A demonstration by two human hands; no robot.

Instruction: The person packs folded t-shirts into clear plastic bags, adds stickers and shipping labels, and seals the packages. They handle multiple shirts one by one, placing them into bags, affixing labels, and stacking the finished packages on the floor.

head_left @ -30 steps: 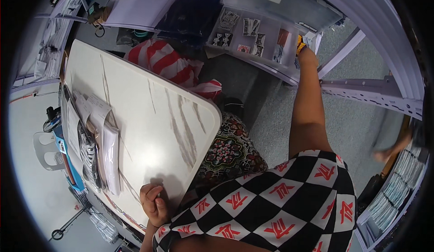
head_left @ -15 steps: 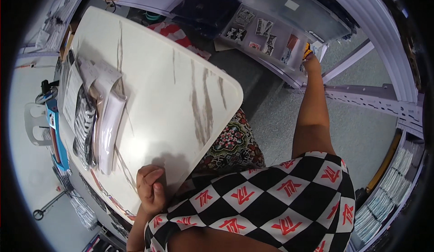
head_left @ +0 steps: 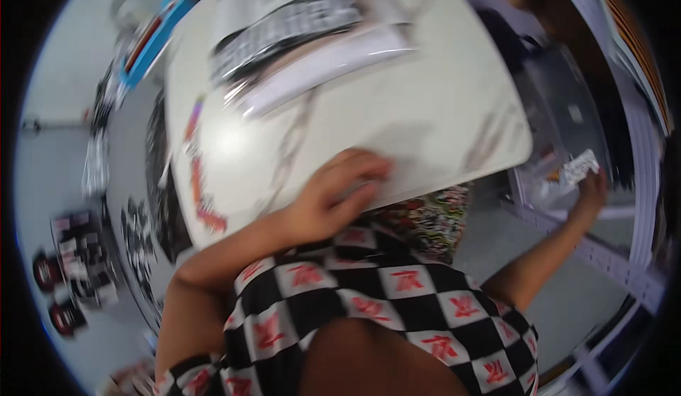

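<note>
My left hand (head_left: 340,189) rests at the near edge of the white marble-look table (head_left: 369,123). Its fingers are loosely bent, with a gap between them and the thumb, and nothing shows in it. Out at the right, my right hand (head_left: 593,187) is closed on a small black-and-white printed packet (head_left: 581,166), blurred by motion. It is over a translucent plastic box (head_left: 525,187), with an orange and white item (head_left: 553,177) just beside the packet. Several flat clear-plastic packages (head_left: 330,77), white and black, lie at the table's far side.
A grey translucent lid (head_left: 571,105) stands up behind the box. A pale metal rack beam (head_left: 617,254) runs below my right forearm. Left of the table are a blue box (head_left: 152,52), a black plastic bag (head_left: 167,183) and several packed items on the floor (head_left: 85,254).
The view has swung left, so the table now fills the middle. My right hand has come up from the box with the black-and-white packet. My left hand's fingers have loosened.
</note>
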